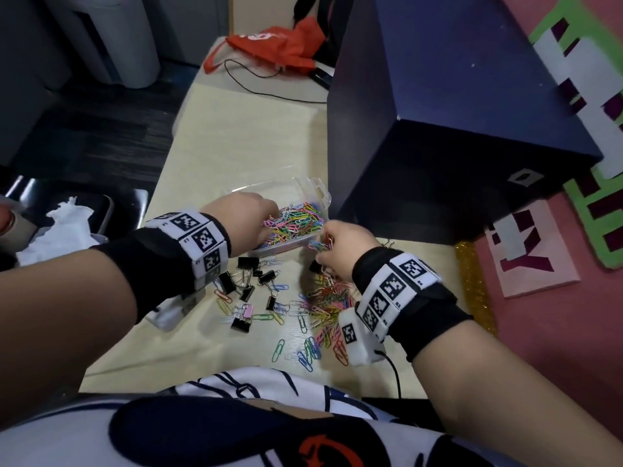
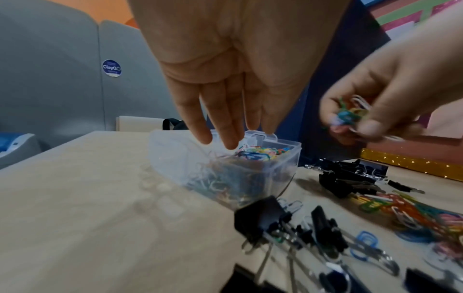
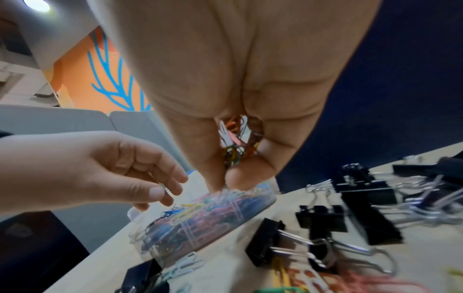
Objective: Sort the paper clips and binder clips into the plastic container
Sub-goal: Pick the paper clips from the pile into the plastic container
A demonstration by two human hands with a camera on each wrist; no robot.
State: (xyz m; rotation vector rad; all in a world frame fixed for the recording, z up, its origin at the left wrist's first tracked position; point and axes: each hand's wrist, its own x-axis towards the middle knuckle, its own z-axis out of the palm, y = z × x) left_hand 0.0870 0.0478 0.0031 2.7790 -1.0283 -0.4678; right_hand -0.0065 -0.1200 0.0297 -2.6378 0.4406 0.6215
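on grey partition (image 2: pixel 62 79): "claygo" sticker (image 2: pixel 111 68)

Soft indoor light, blurred wrist views

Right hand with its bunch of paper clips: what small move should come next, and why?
Probably carry the right hand a little left over the container and let go. It pinches a bunch of paper clips just beside the rim, the container already holds paper clips, and the left hand hangs open over it.
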